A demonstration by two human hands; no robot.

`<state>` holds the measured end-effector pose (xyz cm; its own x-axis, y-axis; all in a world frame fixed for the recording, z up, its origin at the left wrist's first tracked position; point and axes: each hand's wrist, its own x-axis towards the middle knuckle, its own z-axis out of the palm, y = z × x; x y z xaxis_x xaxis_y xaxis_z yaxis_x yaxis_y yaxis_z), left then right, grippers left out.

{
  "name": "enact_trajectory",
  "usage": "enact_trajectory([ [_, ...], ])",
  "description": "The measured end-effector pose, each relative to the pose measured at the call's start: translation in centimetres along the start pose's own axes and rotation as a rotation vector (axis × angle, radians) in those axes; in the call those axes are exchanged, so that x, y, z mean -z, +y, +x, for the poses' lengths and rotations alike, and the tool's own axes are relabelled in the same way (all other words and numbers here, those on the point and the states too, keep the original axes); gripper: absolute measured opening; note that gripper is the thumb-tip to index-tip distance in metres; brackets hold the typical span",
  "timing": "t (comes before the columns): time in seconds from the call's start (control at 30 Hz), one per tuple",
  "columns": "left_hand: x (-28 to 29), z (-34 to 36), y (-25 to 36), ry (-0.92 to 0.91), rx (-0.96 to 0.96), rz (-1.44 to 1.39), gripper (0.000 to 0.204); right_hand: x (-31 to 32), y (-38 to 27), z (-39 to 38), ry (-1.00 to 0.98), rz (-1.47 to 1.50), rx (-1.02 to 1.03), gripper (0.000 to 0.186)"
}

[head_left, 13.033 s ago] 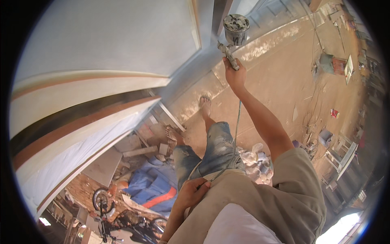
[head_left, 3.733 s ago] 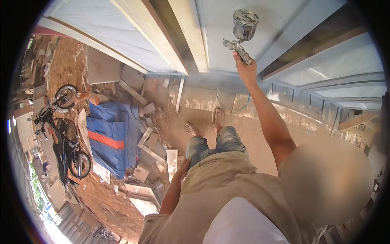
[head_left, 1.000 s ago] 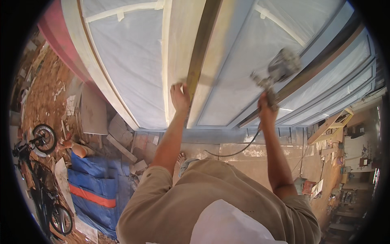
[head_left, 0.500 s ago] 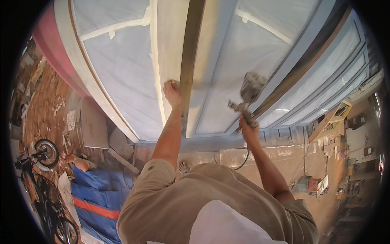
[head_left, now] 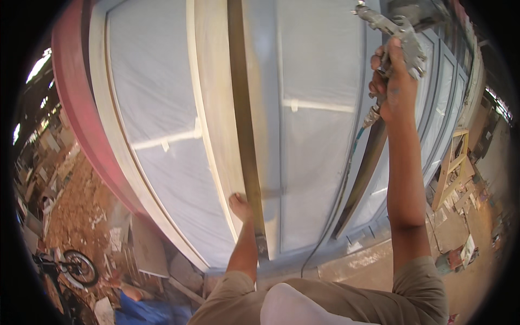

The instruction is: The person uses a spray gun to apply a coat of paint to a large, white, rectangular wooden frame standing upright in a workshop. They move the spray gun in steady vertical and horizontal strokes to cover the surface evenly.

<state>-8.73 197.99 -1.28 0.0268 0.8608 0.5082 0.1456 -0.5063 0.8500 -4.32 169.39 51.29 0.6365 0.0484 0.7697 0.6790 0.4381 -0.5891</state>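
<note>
In my raised right hand [head_left: 394, 84] is a grey metal paint spray gun [head_left: 381, 23], fingers wrapped round its handle. A dark cup on it is blurred at the top edge. From the handle a thin hose [head_left: 361, 131] hangs down past the panels. Lower down, my left hand [head_left: 240, 206] is closed at the edge of a pale, cream-coloured wooden frame [head_left: 212, 103]; its fingertips are partly hidden. Beside this frame stands a grey-blue panel frame [head_left: 264, 81] with a masked pane [head_left: 319, 146] covered by whitish sheeting and tape.
A dark strip [head_left: 244, 108] separates the cream and grey-blue frames. A red panel [head_left: 86, 130] curves along the left. Lower left lie a motorcycle [head_left: 80, 269] and a blue tarp [head_left: 143, 314]. On the right, a yellowish wooden frame [head_left: 450, 168] leans near scattered debris.
My right hand has lifted the spray gun from low on the panels to near the top. The view has tilted upward; my left hand stays at the cream frame's edge.
</note>
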Motion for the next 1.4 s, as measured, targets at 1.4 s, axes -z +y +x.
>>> enact_trajectory([
  [1.4, 32.4, -35.6, -16.5, -1.587, 0.911, 0.551, 0.046, 12.0, 16.0, -21.3, -0.147, -0.023, -0.526, 0.027],
])
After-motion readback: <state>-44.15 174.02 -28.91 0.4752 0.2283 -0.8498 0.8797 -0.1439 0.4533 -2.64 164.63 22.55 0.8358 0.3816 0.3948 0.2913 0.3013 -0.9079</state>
